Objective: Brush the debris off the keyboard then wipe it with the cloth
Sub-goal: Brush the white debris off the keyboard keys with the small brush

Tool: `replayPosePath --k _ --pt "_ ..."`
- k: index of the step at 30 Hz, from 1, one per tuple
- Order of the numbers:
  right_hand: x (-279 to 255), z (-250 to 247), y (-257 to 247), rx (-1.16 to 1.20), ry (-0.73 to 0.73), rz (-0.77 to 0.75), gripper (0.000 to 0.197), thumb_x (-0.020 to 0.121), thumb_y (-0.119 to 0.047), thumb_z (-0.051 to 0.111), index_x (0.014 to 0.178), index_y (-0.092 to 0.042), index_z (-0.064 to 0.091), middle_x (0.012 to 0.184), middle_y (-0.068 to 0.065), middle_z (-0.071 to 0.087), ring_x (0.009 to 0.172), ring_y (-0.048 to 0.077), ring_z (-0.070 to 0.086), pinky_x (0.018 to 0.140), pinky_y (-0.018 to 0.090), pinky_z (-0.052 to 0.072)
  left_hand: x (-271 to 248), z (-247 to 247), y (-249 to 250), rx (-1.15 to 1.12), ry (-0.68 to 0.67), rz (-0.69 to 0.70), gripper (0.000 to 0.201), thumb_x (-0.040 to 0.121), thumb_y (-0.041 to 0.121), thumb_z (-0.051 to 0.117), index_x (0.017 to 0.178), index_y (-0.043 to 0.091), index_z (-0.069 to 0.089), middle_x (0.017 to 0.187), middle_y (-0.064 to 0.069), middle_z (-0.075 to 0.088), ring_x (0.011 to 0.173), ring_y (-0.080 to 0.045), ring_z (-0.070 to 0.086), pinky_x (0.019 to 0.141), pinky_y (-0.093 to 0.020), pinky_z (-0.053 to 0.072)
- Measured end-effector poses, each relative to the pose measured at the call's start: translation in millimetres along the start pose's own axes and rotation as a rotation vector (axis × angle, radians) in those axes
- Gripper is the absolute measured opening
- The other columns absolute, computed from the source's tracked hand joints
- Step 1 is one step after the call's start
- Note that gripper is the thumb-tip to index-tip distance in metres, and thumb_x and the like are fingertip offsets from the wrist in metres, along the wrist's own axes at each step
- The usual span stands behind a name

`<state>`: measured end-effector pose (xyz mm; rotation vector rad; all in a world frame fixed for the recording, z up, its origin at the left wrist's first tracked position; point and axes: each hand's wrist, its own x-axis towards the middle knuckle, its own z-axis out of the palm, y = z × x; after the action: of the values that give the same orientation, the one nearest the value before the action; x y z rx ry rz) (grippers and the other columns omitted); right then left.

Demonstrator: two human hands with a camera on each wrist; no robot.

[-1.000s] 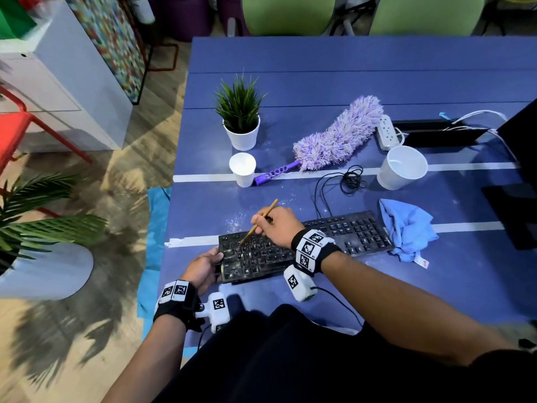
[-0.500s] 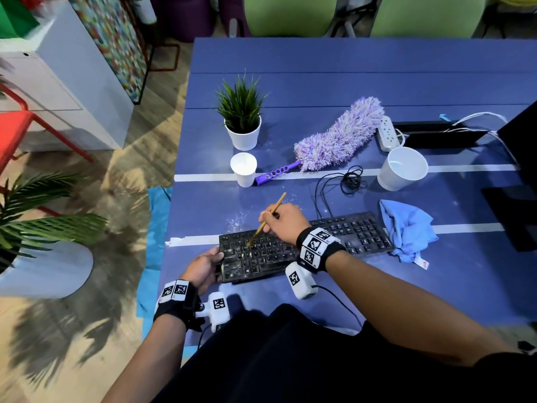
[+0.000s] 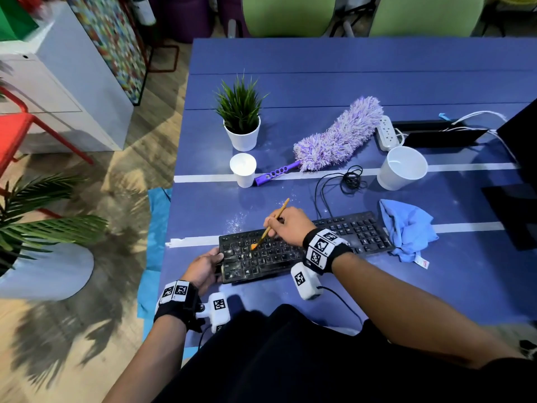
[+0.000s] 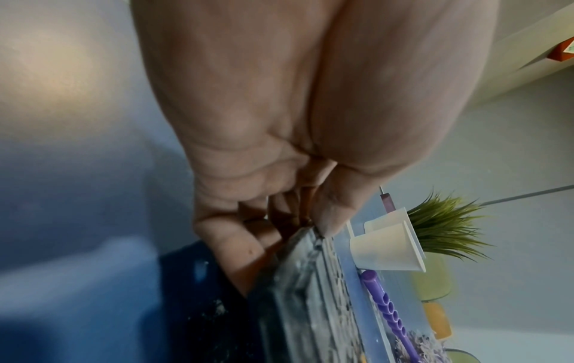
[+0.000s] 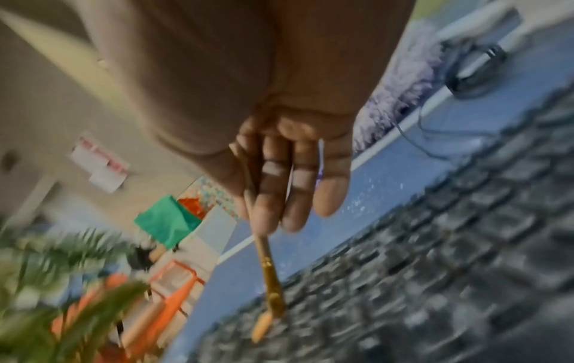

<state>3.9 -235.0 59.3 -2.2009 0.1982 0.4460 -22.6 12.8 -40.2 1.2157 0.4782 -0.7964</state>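
Observation:
A black keyboard [image 3: 360, 232] dusted with white specks lies near the front of the blue table [image 3: 319, 88]. My left hand [image 3: 205, 267] grips its left end, thumb on top and fingers under the edge [image 4: 298, 248]. My right hand [image 3: 286, 225] pinches a thin wooden brush [image 3: 271, 223] like a pen. The orange bristles [image 5: 262, 326] touch the keys [image 5: 434, 282] in the left part of the board. A crumpled light blue cloth [image 3: 406, 225] lies against the keyboard's right end.
White debris [image 3: 236, 221] is scattered on the table behind the keyboard. Further back stand a small paper cup [image 3: 243, 169], a potted plant [image 3: 241, 117], a purple duster [image 3: 334, 141], a coiled cable [image 3: 350, 178], a white cup [image 3: 402, 167] and a power strip [image 3: 386, 132].
My right hand has shifted slightly right along the keyboard, and the brush tip has swept down onto the keys. The left hand keeps its hold on the left end.

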Motion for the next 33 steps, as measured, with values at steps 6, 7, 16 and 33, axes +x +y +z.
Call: replayPosePath --k 6,7,16,33 --pt "-1.4 -8.4 14.7 0.11 0.047 0.081 0.026 0.097 -0.028 0.053 0.081 -0.017 0.07 0.072 0.003 0.072 0.066 0.019 0.066 0.073 0.029 0.051 3.7 3.0 1.9 0.019 0.039 -0.015 0.036 0.1 0.003 0.029 0.118 0.015 0.058 0.09 -0.003 0.075 0.077 -0.021 0.067 0.063 -0.033 0.038" --pt "-2.5 -10.0 15.1 0.121 0.029 0.074 0.026 0.097 -0.027 0.054 0.081 -0.015 0.071 0.072 0.004 0.072 0.066 0.02 0.066 0.07 0.028 0.051 3.1 4.2 3.1 0.012 0.041 -0.017 0.036 0.1 0.003 0.029 0.117 0.014 0.058 0.089 -0.004 0.075 0.073 -0.019 0.07 0.063 -0.033 0.041" --pt "-2.3 -15.9 16.6 0.131 0.106 0.102 0.031 0.097 -0.033 0.052 0.084 -0.013 0.072 0.078 0.006 0.074 0.07 0.02 0.067 0.082 0.036 0.056 -2.8 8.4 10.2 0.002 0.036 -0.018 0.033 0.101 0.002 0.029 0.115 0.012 0.056 0.086 -0.004 0.074 0.07 -0.018 0.07 0.062 -0.033 0.056" --pt "-8.7 -35.1 39.2 0.101 0.131 0.087 0.027 0.097 -0.025 0.052 0.08 -0.016 0.071 0.067 0.001 0.071 0.059 0.012 0.064 0.073 0.031 0.056 -8.2 12.1 12.6 0.031 0.032 -0.03 0.035 0.102 0.002 0.027 0.114 0.014 0.057 0.082 0.001 0.075 0.07 -0.015 0.068 0.072 -0.033 0.043"
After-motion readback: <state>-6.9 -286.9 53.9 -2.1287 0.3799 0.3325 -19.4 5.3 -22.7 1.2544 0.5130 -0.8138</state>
